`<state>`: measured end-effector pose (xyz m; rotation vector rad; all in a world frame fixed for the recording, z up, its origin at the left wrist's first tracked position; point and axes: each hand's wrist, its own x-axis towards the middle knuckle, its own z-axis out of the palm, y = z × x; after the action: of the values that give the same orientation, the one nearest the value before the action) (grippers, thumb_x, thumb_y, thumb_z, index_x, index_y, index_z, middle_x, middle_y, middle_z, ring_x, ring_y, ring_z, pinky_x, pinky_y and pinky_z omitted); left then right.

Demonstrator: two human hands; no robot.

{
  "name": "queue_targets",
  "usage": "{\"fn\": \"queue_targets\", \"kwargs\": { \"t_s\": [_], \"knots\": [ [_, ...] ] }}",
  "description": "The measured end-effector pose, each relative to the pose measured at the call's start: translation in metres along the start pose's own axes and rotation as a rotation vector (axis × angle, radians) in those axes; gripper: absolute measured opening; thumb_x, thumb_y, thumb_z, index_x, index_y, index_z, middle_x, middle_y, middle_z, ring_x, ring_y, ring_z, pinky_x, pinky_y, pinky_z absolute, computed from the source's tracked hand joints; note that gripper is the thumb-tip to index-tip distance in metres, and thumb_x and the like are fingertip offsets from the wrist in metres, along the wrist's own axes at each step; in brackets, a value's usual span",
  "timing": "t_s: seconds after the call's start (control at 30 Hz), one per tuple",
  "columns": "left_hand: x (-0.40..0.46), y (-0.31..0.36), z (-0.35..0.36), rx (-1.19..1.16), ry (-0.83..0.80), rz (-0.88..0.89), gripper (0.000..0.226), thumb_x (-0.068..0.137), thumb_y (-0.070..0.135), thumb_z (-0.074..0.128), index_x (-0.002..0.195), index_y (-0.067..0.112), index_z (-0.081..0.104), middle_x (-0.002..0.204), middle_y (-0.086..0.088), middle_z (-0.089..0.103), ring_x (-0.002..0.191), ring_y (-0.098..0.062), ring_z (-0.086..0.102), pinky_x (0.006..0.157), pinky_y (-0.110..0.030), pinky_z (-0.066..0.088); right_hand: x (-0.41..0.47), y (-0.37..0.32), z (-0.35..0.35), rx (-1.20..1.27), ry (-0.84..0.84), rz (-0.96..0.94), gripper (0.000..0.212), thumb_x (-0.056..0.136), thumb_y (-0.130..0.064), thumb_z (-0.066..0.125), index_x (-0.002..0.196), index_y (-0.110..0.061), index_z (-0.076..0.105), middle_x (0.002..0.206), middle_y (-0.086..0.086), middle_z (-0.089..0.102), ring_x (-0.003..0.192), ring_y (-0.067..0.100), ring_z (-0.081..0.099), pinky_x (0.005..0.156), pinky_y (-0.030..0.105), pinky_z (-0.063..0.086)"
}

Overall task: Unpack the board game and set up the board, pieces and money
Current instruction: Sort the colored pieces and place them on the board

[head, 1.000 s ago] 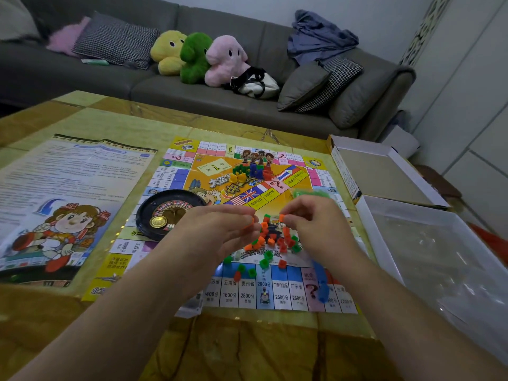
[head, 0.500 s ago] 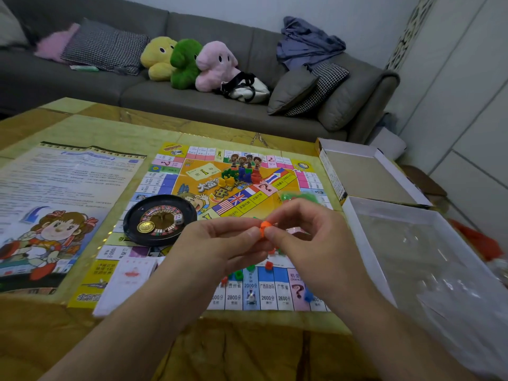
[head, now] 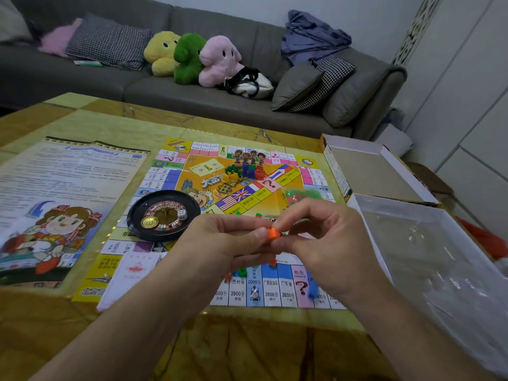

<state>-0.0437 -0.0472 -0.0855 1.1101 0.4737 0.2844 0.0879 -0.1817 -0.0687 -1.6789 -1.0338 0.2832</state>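
Note:
The colourful game board [head: 170,177] lies flat on the table. Above its near edge my left hand [head: 222,243] and my right hand [head: 330,243] meet, both pinching one small orange plastic piece [head: 272,232]. Loose orange and green pieces [head: 242,270] lie on the board under my hands, mostly hidden. A black roulette wheel [head: 163,214] with a gold coin and a white die sits on the board's left side. Coloured pawns [head: 244,171] stand grouped at the board's centre. A small clear bag of green pieces [head: 299,195] lies behind my right hand.
A printed rules sheet [head: 63,193] lies left of the board. A white card stack [head: 132,273] rests at the board's near left corner. The box lid [head: 376,171] and the box base with a clear plastic insert [head: 439,259] stand at the right. A sofa with plush toys lies beyond.
My hands lifted from the pile of small pieces and came together on a single orange piece. The view shifted slightly, bringing the card stack into sight.

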Motion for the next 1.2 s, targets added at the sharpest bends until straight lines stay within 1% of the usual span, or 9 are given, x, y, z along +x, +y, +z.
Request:
{"fn": "queue_targets", "kwargs": {
  "t_s": [0.1,0.23,0.4,0.53,0.67,0.8,0.9,1.1,1.2],
  "knots": [
    [-0.001,0.004,0.001,0.008,-0.031,-0.013,0.022,0.091,-0.001,0.068,0.112,-0.004,0.075,0.105,-0.026,0.076,0.101,-0.037,0.076,0.083,-0.034,0.064,-0.001,-0.002,-0.002,0.038,-0.006,-0.018,0.027,0.068,0.012,0.089,0.078,-0.011,0.078,0.085,0.001,0.078,0.088,0.021,0.076,0.081,0.041,0.064],
    [-0.002,0.006,0.001,-0.026,-0.04,-0.027,0.024,0.088,-0.001,0.069,0.111,-0.006,0.075,0.107,-0.028,0.076,0.102,-0.038,0.076,0.086,-0.036,0.064,0.0,-0.002,-0.002,0.085,0.003,-0.034,0.027,0.069,0.015,0.087,0.077,-0.01,0.078,0.084,0.002,0.079,0.087,0.022,0.077,0.082,0.041,0.065],
    [-0.004,-0.002,0.006,-0.225,0.053,-0.042,0.034,0.077,0.005,0.072,0.108,-0.009,0.075,0.106,-0.029,0.075,0.096,-0.034,0.077,0.074,-0.029,0.064,-0.008,-0.004,0.009,0.025,0.038,-0.067,0.025,0.078,0.007,0.085,0.087,-0.015,0.077,0.087,-0.005,0.078,0.09,0.019,0.076,0.082,0.036,0.063],
    [-0.005,-0.01,0.013,-0.253,0.058,-0.04,0.029,0.091,0.008,0.068,0.118,-0.003,0.072,0.112,-0.022,0.077,0.105,-0.029,0.076,0.087,-0.035,0.064,-0.017,-0.004,0.024,-0.09,0.001,-0.112,0.029,0.085,-0.006,0.083,0.1,-0.025,0.066,0.091,-0.009,0.073,0.092,0.016,0.072,0.079,0.033,0.06],
    [-0.004,-0.009,0.017,-0.268,0.048,-0.04,0.028,0.095,0.008,0.065,0.12,0.0,0.073,0.113,-0.02,0.077,0.108,-0.028,0.075,0.091,-0.035,0.062,-0.016,-0.003,0.027,-0.198,0.091,-0.144,0.023,0.09,-0.009,0.076,0.105,-0.025,0.066,0.092,-0.015,0.073,0.094,0.006,0.071,0.075,0.025,0.058],
    [-0.004,-0.008,0.013,-0.263,0.044,-0.05,0.029,0.097,0.01,0.064,0.124,-0.001,0.07,0.115,-0.019,0.076,0.11,-0.029,0.075,0.099,-0.04,0.056,-0.015,0.003,0.028,-0.312,0.114,-0.213,0.024,0.089,-0.006,0.075,0.104,-0.024,0.072,0.095,-0.015,0.071,0.095,0.008,0.067,0.078,0.023,0.055],
    [-0.004,-0.008,0.012,-0.266,0.062,-0.058,0.031,0.096,0.008,0.065,0.125,-0.003,0.068,0.114,-0.02,0.076,0.109,-0.03,0.075,0.101,-0.041,0.058,-0.015,0.008,0.028,-0.372,0.14,-0.271,0.033,0.086,-0.001,0.073,0.11,-0.022,0.076,0.103,-0.014,0.072,0.101,0.005,0.065,0.083,0.017,0.052],
    [-0.003,-0.01,0.011,-0.222,0.043,-0.056,0.031,0.095,0.009,0.066,0.123,-0.005,0.069,0.114,-0.023,0.076,0.108,-0.032,0.075,0.098,-0.041,0.06,-0.014,0.013,0.025,-0.446,0.134,-0.35,0.038,0.082,0.004,0.064,0.111,-0.017,0.077,0.104,-0.01,0.072,0.103,0.008,0.064,0.088,0.026,0.052],
    [-0.003,-0.009,0.011,-0.206,0.048,-0.044,0.03,0.095,0.009,0.066,0.122,-0.006,0.068,0.113,-0.023,0.076,0.107,-0.032,0.075,0.099,-0.043,0.059,-0.012,0.013,0.025,-0.426,0.071,-0.307,0.039,0.084,0.005,0.067,0.112,-0.019,0.077,0.107,-0.011,0.072,0.107,0.009,0.063,0.089,0.025,0.051]
  ]
}}
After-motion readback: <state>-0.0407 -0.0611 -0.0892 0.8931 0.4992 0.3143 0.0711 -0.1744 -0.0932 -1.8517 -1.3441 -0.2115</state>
